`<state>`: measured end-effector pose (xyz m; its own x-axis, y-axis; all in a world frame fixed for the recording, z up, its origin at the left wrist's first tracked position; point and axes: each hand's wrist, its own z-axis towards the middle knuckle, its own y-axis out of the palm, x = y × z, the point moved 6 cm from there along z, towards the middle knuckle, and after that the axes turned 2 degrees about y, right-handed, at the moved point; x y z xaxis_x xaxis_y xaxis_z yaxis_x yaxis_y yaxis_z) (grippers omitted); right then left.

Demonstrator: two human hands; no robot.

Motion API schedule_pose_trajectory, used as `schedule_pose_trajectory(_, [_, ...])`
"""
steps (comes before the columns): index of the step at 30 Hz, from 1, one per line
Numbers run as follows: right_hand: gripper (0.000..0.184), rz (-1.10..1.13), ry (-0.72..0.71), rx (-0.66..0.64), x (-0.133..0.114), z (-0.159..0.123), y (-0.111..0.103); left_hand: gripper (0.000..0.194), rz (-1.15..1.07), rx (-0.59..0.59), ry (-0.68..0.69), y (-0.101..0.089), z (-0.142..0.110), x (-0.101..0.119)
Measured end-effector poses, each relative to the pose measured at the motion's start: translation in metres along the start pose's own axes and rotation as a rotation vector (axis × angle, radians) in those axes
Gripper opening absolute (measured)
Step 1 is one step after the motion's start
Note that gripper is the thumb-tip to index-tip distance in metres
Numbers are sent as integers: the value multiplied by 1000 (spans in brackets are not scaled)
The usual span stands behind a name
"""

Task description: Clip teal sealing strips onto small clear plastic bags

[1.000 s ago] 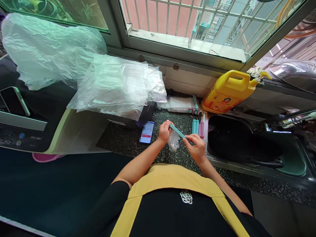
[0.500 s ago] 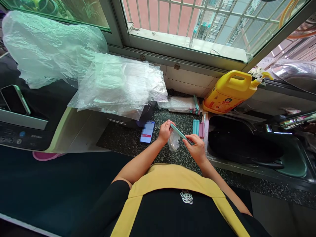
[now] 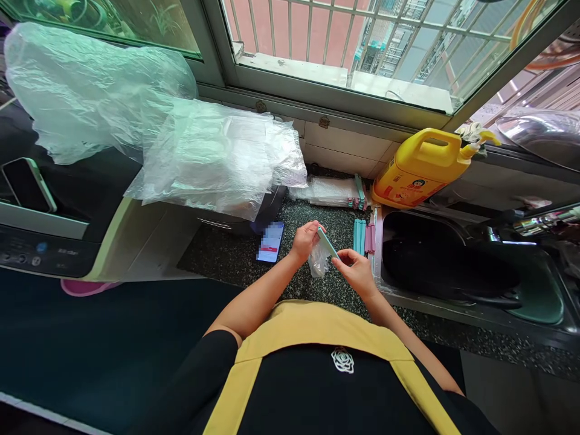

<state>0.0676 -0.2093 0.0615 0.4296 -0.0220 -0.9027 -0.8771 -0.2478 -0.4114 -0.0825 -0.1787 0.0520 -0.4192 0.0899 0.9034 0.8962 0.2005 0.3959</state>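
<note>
My left hand (image 3: 304,240) pinches the top of a small clear plastic bag (image 3: 318,262) together with the far end of a thin teal sealing clip (image 3: 327,243). My right hand (image 3: 357,272) grips the near end of that clip with closed fingers. Both hands hover just above the dark speckled counter (image 3: 235,257). More teal and pink clips (image 3: 364,235) lie on the counter just beyond my right hand, beside the sink.
A phone (image 3: 270,241) lies on the counter left of my hands. A stack of clipped bags (image 3: 330,192) rests by the wall. A yellow jug (image 3: 419,167) stands behind the sink (image 3: 453,266). Large clear plastic sheets (image 3: 181,139) cover an appliance at left.
My right hand has moved left, toward my left hand, so the clip between them shows shorter and steeper. The bag still hangs beneath.
</note>
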Motion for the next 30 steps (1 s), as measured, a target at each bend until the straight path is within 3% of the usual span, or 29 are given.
schedule_pose_trajectory(18, [32, 156, 85, -76, -1, 5, 11, 40, 179, -118, -38, 1, 2, 6])
schedule_pose_trajectory(30, [30, 179, 103, -55, 3, 6, 11, 39, 179, -125, -60, 2, 5, 0])
